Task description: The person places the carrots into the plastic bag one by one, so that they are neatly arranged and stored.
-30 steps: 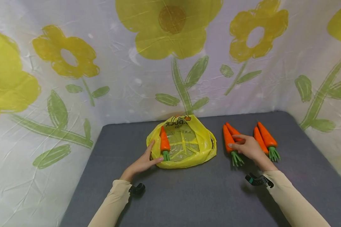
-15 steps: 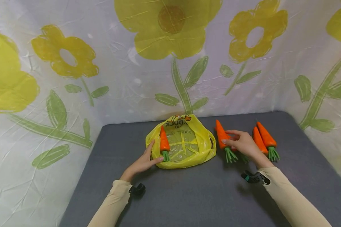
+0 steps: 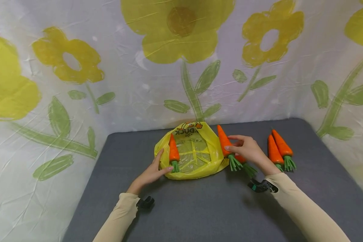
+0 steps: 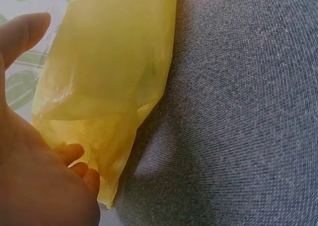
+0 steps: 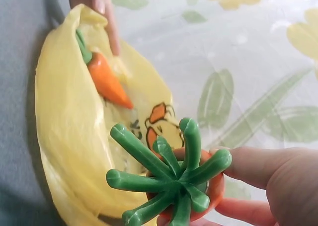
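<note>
A yellow plastic bag (image 3: 196,173) lies with its mouth facing up, one toy carrot (image 3: 173,151) inside at its left. My left hand (image 3: 150,173) holds the bag's left rim, its thumb over the front edge; in the left wrist view bent fingers (image 4: 74,156) touch the plastic. At the bag's right side my right hand (image 3: 249,150) grips an orange carrot (image 3: 223,137) by its upper body, green stalks toward me. A second carrot (image 3: 249,170) shows below that hand, mostly hidden, apparently held too. The gripped carrot's stalks (image 5: 174,184) fill the front of the right wrist view.
Two more carrots (image 3: 279,148) lie side by side on the grey table (image 3: 196,211), right of the right hand. A flower-printed cloth (image 3: 124,84) stands behind the table and along both sides.
My right hand has moved left from the right part of the table to the bag's right edge, bringing the two carrots along. The left hand and the bag have stayed nearly still.
</note>
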The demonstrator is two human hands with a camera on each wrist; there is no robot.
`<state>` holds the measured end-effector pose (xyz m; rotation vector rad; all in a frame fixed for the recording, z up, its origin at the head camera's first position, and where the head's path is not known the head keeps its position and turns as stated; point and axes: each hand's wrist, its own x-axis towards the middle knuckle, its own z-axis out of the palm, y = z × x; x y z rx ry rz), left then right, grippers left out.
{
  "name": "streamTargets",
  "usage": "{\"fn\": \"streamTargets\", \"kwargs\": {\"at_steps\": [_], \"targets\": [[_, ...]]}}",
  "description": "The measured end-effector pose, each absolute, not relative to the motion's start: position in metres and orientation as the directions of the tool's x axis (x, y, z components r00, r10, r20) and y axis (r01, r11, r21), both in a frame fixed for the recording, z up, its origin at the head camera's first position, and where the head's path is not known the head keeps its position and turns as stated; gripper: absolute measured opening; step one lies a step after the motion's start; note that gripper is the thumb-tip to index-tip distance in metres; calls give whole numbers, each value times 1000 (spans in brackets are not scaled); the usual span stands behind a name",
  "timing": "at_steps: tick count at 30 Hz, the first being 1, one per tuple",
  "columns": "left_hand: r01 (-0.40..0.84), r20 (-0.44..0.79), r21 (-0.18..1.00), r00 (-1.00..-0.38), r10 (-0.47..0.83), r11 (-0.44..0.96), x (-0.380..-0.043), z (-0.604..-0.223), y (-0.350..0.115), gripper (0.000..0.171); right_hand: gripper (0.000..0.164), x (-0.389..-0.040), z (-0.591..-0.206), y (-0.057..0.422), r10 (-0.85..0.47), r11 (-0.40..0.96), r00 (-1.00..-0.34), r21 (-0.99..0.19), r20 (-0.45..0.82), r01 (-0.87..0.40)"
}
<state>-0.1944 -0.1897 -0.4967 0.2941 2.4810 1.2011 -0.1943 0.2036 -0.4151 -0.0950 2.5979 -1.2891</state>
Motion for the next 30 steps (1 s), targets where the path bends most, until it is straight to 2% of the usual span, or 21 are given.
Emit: {"fn": "streamTargets", "kwargs": {"at_steps": [15, 23, 30], "targets": [[34, -213, 801, -917, 337, 598, -194, -495, -192, 98, 61, -204, -414, 162, -235, 566, -959, -824, -157, -4], [25, -231, 788, -914, 334, 615, -192, -499, -191, 113, 60, -208, -420, 145, -258, 541, -947, -841, -190, 21], [33, -226, 797, -910, 348, 603, -191, -503, -192, 112, 58, -211, -425, 131, -296, 527, -936, -850, -193, 9]]}}
